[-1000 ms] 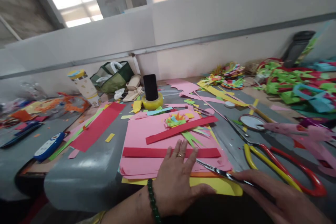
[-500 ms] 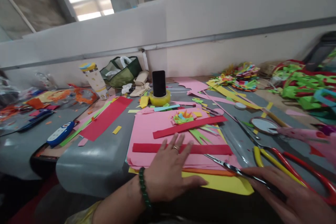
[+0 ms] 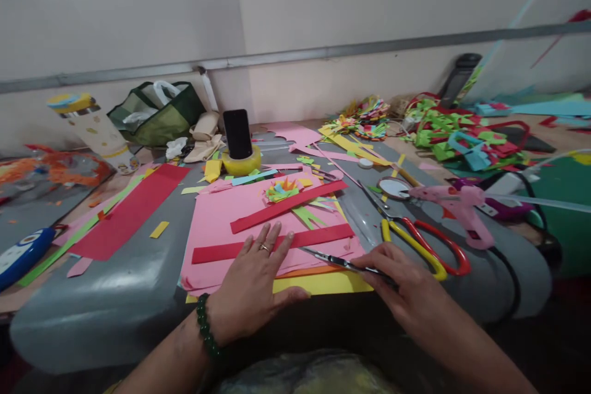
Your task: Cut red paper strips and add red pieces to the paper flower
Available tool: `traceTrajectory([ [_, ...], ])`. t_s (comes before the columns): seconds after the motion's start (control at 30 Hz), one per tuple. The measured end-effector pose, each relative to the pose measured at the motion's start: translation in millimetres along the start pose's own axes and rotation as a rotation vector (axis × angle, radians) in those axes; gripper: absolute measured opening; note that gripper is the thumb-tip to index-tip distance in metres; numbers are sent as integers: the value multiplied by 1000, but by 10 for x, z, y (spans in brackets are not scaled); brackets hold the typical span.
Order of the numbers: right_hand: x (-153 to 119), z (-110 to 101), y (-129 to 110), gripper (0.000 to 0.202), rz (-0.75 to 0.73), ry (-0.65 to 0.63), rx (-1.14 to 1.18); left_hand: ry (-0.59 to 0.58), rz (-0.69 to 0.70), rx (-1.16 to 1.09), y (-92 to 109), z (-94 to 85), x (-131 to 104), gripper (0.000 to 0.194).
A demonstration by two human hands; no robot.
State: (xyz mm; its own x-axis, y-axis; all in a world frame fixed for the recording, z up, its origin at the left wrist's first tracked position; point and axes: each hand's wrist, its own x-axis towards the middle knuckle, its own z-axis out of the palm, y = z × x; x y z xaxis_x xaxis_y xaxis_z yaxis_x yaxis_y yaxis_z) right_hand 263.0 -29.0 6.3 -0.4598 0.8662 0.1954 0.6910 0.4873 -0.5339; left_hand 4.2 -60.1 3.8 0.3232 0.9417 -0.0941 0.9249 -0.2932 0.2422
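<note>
My left hand (image 3: 252,286) lies flat with its fingers spread, fingertips on the lower red strip (image 3: 212,253) and palm over the near edge of the pink sheets (image 3: 210,215). In my right hand (image 3: 397,277) is a slim black-and-silver cutting tool (image 3: 339,260); its tip points left and rests near the strip's lower edge. A second red strip (image 3: 289,206) lies slanted above, beside a multicoloured paper flower (image 3: 281,191). Yellow paper (image 3: 337,284) shows under the pink stack at the near edge.
Large scissors (image 3: 418,243) with red and yellow handles and a pink glue gun (image 3: 462,203) lie at the right. Behind the sheets, a phone (image 3: 237,134) stands in a yellow tape roll (image 3: 241,162). A wide red sheet (image 3: 133,212) and a tumbler (image 3: 99,135) are at the left.
The view has turned right, so the table items appear further left and more of the glue gun shows. My left hand stays flat on the paper; my right hand still holds the tool.
</note>
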Motion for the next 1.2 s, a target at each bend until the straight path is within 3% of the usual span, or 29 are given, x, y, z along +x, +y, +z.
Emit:
traceTrajectory([
  [0.13, -22, -22, 3, 22, -4, -38, 30, -2, -13, 1, 10, 19, 9, 83],
  [0.43, -67, 64, -39, 21, 32, 102, 44, 3, -28, -64, 276, 13, 160, 87],
  [0.73, -30, 138, -46, 20, 11, 128, 14, 9, 5, 40, -219, 0, -165, 76],
  [0.97, 15, 193, -123, 19, -19, 101, 1, 3, -4, 30, -198, 2, -146, 79],
  [1.2, 33, 351, -378, 23, -54, 42, -24, 27, -5, 23, -183, 2, -144, 83],
])
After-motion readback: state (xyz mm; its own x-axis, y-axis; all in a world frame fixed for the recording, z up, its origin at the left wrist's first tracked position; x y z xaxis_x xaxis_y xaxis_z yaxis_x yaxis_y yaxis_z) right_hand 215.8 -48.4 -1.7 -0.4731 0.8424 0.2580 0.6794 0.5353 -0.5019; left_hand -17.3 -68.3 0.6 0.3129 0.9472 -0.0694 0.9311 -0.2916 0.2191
